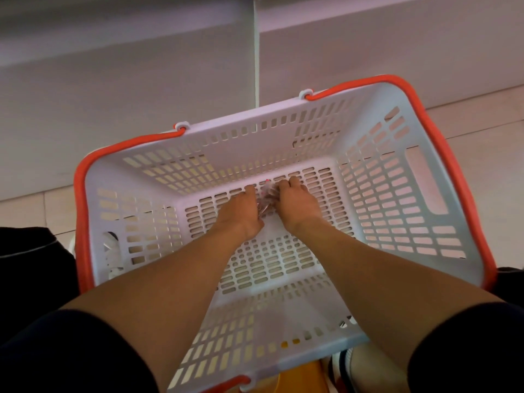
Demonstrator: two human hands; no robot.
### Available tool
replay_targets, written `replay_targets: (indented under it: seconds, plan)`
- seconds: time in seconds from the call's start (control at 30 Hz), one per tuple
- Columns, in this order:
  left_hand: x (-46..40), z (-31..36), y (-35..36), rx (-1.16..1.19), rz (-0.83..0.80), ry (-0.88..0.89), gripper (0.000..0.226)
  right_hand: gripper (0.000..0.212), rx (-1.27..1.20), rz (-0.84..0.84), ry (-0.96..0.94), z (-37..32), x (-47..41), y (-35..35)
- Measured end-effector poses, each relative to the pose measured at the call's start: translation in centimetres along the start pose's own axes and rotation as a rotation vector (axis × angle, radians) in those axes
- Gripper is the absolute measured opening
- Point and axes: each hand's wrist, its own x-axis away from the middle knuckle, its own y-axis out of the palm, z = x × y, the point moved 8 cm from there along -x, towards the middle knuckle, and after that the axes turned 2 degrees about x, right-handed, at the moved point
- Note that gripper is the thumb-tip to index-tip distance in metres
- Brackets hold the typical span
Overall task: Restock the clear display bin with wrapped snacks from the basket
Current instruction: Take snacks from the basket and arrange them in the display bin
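A pale tiled floor [482, 154] is seen beneath a white slotted basket [397, 177] with orange handles [442, 143]. On its bottom, a small cluster of wrapped snacks [266, 198] is clasped between the left hand [241, 211] and right hand [296, 204], fingers curled.

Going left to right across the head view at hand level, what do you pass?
Orange handle → white slotted plastic basket's left wall → left hand → clear wrapped snacks → right hand.
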Motion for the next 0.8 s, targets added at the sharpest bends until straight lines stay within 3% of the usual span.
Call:
replay_targets:
  seconds: [0.13,0.27,0.37,0.43,0.5,0.6,0.7,0.8]
  plan:
    - [0.0,-0.4,1.1,0.168,-0.065,-0.058,0.040,0.038,-0.064,0.033,0.023,0.2,-0.1,-0.5]
    - [-0.2,-1.4,1.9,0.729,-0.163,-0.232,0.020,0.035,-0.310,0.033,0.108,1.2,0.2,-1.9]
    - [0.8,-1.9,2.3,1.156,-0.328,-0.353,0.022,0.026,-0.799,-0.204,0.184,1.5,0.9,-1.6]
    - [1.7,-2.2,1.6,1.226,-0.386,-0.346,0.013,0.027,-1.057,-0.486,0.187,0.6,2.6,-1.6]
    - [2.6,-2.6,0.3,1.289,-0.389,-0.325,0.007,0.035,-1.016,-0.644,0.128,-0.1,4.1,-2.8]
    - [4.5,-2.5,-2.4,1.381,-0.408,-0.250,0.013,0.045,-0.906,-0.668,0.017,-2.1,6.0,-6.6]
    - [7.4,-1.7,-5.8,1.375,-0.443,-0.099,0.017,0.041,-0.815,-0.599,-0.133,-5.1,8.0,-11.3]
    - [10.7,-0.5,-10.5,1.300,-0.428,0.037,0.022,0.037,-0.739,-0.415,-0.288,-8.1,10.0,-17.3]
